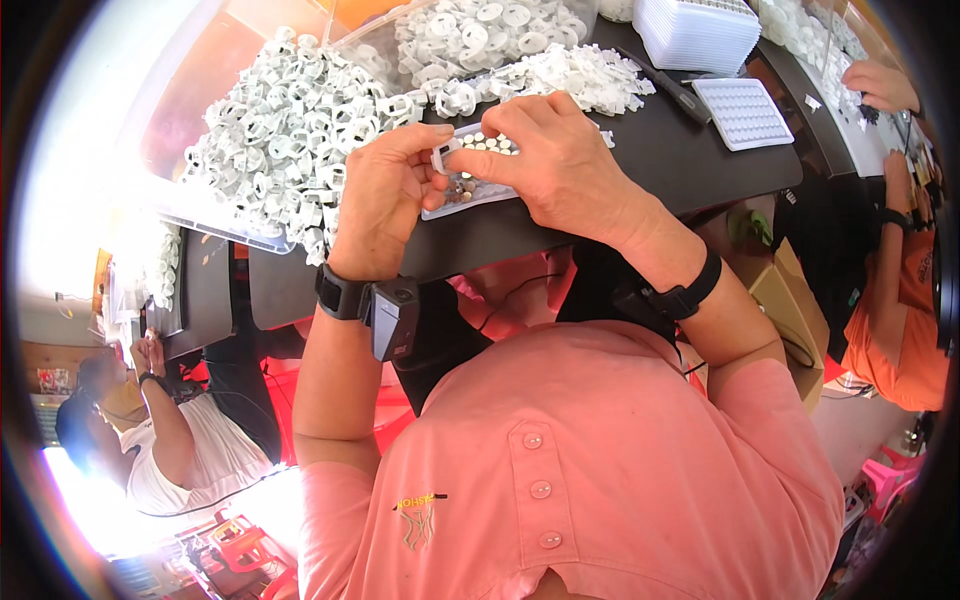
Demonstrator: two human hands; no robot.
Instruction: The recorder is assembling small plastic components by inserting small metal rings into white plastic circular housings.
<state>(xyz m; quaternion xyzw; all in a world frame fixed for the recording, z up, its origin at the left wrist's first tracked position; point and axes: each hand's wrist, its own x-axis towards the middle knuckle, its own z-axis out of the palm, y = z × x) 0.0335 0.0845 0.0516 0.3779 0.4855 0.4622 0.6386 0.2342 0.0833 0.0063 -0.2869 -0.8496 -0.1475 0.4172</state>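
Between the thumb and fingers of my left hand [388, 185] is a small white plastic part [444, 153] with a dark slot. My right hand [560, 160] meets it from the other side, its thumb and forefinger pressed together by the part; a tiny piece in that pinch is too hidden to name. Just under both hands lies a shallow tray [478, 196] holding several small round metal discs [466, 143]. A big heap of similar white plastic parts [290, 125] rises beside my left hand.
Behind my hands, small white pieces [575, 78] are piled on the dark table [690, 185]. A clear bin of white discs [480, 35], stacked white trays [697, 30], a blister tray [743, 112] and a black-handled tool [680, 97] stand beyond. Co-workers sit at both sides.
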